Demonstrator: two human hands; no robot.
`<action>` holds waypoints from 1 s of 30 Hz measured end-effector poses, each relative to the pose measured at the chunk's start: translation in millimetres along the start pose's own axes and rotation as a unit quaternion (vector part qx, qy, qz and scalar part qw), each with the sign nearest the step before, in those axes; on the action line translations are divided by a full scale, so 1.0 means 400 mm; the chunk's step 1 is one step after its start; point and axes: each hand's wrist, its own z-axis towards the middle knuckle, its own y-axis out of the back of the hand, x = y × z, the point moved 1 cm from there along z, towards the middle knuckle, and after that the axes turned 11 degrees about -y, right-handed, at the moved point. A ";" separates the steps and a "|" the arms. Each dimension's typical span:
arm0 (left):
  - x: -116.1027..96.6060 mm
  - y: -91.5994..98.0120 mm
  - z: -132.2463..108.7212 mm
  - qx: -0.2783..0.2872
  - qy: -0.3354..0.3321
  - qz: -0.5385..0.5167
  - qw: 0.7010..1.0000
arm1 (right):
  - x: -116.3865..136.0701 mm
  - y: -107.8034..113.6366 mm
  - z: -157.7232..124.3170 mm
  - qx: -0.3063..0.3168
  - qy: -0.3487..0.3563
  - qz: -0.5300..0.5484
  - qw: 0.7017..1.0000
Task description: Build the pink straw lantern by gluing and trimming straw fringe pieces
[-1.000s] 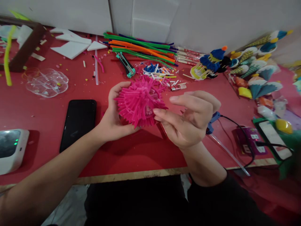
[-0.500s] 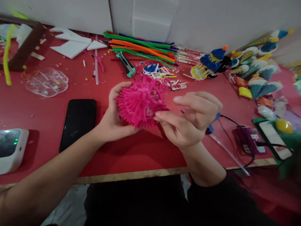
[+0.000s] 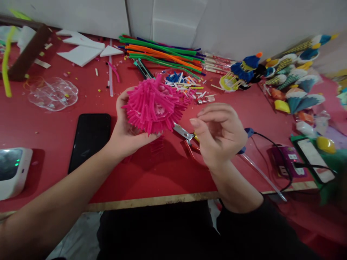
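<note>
My left hand [image 3: 125,124] is wrapped round a bright pink pompom-like ball [image 3: 154,106] made of many short fuzzy stems, with a pale, shiny patch near its middle. The ball is held above the table, and its underside is hidden. To the right, my right hand [image 3: 221,133] hovers apart from the ball. Its fingers are curled, the thumb stands a little away from the forefinger, and nothing shows between them. Below and between the hands lie metal cutters [image 3: 184,133] with red and yellow handles, partly covered by my right hand.
A blue glue gun [image 3: 248,133] with a clear glue stick [image 3: 264,177] lies right of my hand. Pipe cleaners [image 3: 162,52], a utility knife [image 3: 143,68] and a lighter [image 3: 206,99] lie behind. A black phone [image 3: 90,141] and a clear dish [image 3: 54,94] are on the left.
My right hand has come away from the ball, its thumb and forefinger parting. My left hand has moved the ball slightly left and up and turned it, uncovering the cutters.
</note>
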 end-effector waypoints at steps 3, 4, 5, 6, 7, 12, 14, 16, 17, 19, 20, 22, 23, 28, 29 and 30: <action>0.007 0.004 -0.001 -0.001 -0.014 0.022 1.000 | -0.016 -0.002 0.005 -0.031 -0.070 0.020 0.997; 0.009 0.006 -0.002 -0.009 -0.020 0.030 0.999 | -0.024 -0.003 0.007 -0.042 -0.099 0.025 0.994; 0.012 0.007 -0.002 -0.020 -0.023 0.034 0.999 | -0.033 -0.005 0.009 -0.050 -0.130 0.032 0.990; 0.015 0.009 -0.002 -0.032 -0.024 0.033 0.999 | -0.042 -0.006 0.011 -0.051 -0.159 0.044 0.985; 0.018 0.010 -0.003 -0.042 -0.023 0.028 0.998 | -0.052 -0.009 0.012 -0.046 -0.187 0.059 0.979; 0.031 0.013 -0.004 -0.043 -0.051 0.021 0.998 | -0.084 -0.019 0.013 0.011 -0.249 0.108 0.962; 0.030 0.011 -0.003 -0.038 -0.058 0.029 0.997 | -0.094 -0.019 0.011 0.011 -0.250 0.064 0.966; 0.026 0.008 -0.002 -0.044 -0.052 0.034 0.997 | -0.109 -0.015 0.013 0.014 -0.240 -0.019 0.971; 0.024 0.006 -0.001 -0.049 -0.046 0.034 0.997 | -0.117 -0.012 0.016 0.022 -0.224 -0.061 0.972; 0.023 0.004 0.000 -0.056 -0.037 0.032 0.997 | -0.128 0.002 0.027 0.052 -0.181 -0.130 0.973; 0.025 0.004 0.000 -0.060 -0.036 0.030 0.997 | -0.129 0.013 0.035 0.067 -0.158 -0.155 0.973; 0.031 0.006 -0.002 -0.073 -0.032 0.028 0.996 | -0.125 0.049 0.055 0.081 -0.129 -0.198 0.968; 0.036 0.009 -0.004 -0.081 -0.033 0.027 0.996 | -0.121 0.075 0.066 0.083 -0.122 -0.220 0.964; 0.048 0.027 -0.011 -0.120 -0.015 0.031 0.992 | -0.160 0.248 0.109 0.196 -0.063 -0.352 0.913; 0.049 0.029 -0.010 -0.122 -0.009 0.033 0.992 | -0.181 0.285 0.112 0.223 -0.049 -0.349 0.909; 0.049 0.032 -0.010 -0.123 -0.005 0.031 0.992 | -0.203 0.320 0.113 0.233 -0.049 -0.349 0.906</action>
